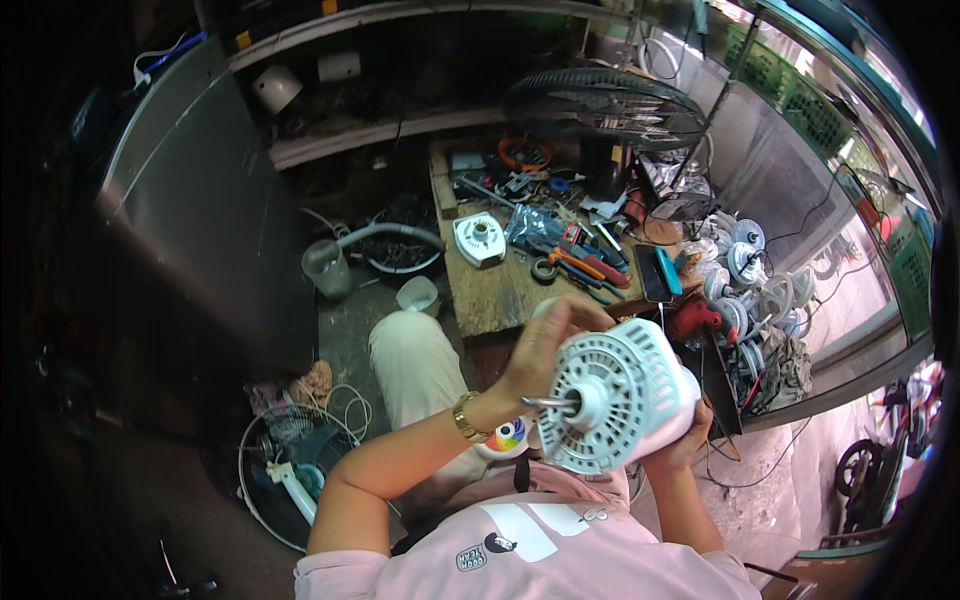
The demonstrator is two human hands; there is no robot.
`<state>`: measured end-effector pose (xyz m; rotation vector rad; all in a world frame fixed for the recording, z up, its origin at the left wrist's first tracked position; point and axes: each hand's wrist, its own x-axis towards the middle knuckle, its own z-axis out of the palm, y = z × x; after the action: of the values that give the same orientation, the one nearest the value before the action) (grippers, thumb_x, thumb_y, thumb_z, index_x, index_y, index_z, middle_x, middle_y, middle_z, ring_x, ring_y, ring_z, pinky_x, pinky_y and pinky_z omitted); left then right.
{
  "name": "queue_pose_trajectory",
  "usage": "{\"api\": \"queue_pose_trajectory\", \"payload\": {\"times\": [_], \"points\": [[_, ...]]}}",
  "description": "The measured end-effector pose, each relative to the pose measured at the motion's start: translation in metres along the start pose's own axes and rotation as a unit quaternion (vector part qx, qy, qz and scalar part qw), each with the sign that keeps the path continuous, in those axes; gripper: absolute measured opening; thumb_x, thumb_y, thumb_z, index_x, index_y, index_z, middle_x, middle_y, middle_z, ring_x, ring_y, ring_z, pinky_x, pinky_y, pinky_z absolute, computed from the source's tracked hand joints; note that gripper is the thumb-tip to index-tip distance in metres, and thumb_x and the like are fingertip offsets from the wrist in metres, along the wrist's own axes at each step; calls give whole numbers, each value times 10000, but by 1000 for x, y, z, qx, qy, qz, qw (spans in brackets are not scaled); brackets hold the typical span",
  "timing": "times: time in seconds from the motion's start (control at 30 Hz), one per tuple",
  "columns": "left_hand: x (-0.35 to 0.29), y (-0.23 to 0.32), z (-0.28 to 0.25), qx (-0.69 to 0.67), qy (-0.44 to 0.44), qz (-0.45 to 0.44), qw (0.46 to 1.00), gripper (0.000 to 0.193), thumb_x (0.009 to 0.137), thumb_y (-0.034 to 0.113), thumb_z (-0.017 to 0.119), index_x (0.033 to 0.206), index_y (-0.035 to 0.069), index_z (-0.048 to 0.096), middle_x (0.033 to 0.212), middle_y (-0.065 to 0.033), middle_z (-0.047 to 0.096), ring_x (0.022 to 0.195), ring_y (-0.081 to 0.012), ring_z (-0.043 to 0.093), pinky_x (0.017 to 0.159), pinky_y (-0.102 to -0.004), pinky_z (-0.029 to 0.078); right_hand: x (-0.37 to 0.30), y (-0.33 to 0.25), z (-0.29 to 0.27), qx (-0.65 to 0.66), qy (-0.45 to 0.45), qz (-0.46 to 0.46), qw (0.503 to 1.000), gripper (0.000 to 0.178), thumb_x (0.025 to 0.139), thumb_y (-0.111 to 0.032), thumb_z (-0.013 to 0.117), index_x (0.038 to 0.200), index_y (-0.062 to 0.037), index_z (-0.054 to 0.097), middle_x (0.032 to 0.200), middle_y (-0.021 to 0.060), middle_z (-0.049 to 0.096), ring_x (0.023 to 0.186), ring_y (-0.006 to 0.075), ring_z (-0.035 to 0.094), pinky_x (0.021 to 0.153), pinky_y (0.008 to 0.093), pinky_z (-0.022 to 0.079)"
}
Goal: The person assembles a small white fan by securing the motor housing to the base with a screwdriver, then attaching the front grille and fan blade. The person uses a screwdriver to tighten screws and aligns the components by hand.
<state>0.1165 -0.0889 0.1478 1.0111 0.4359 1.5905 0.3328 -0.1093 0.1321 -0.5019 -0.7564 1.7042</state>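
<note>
A white fan motor [610, 400] in a slotted housing is held up over my lap, its steel shaft [545, 402] pointing left. My right hand [692, 432] grips the housing from its right side, fingers wrapped round the edge. At its upper left, my left hand [550, 345] curls against it with bent fingers; some fingertips are hidden behind the housing. A gold watch [468, 418] is on my left wrist. Below that hand, a white round piece with a rainbow ring [508, 436] shows by my thigh.
Ahead stands a wooden bench [490, 298] with a white motor cover [480, 239], pliers [585, 268], a phone [655, 274] and loose parts. A black fan cage [605, 105] rises behind it. Several motors [745, 262] pile up at right. Another fan [290, 470] lies on the floor at left.
</note>
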Motion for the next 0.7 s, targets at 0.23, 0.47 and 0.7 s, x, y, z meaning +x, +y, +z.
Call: {"api": "queue_pose_trajectory", "payload": {"times": [0.23,0.47,0.7], "points": [[-27,40,-10,247,-40,231,940,734,898,530,502,1381,-3,352,1451,-191,297,1380,-286,282,1119,-414,239,20,-4,18,-28,31,28,999,720,775,-522,527,1323,-64,438,1302,127,519,1212,285,495,1024,426,387],[-53,40,-9,128,99,167,972,806,876,519,579,1450,48,264,1488,-181,293,1404,-302,242,1136,-448,212,23,0,34,-17,46,69,996,735,754,-486,571,1356,-102,394,1277,109,511,1171,270,516,992,417,411],[-48,44,-22,79,122,253,956,354,915,128,596,1252,51,518,1135,-147,630,1061,-282,605,1032,-468,412,24,4,41,-34,49,94,994,720,777,-519,545,1351,-109,400,1264,111,533,1157,271,535,986,446,422]]}}
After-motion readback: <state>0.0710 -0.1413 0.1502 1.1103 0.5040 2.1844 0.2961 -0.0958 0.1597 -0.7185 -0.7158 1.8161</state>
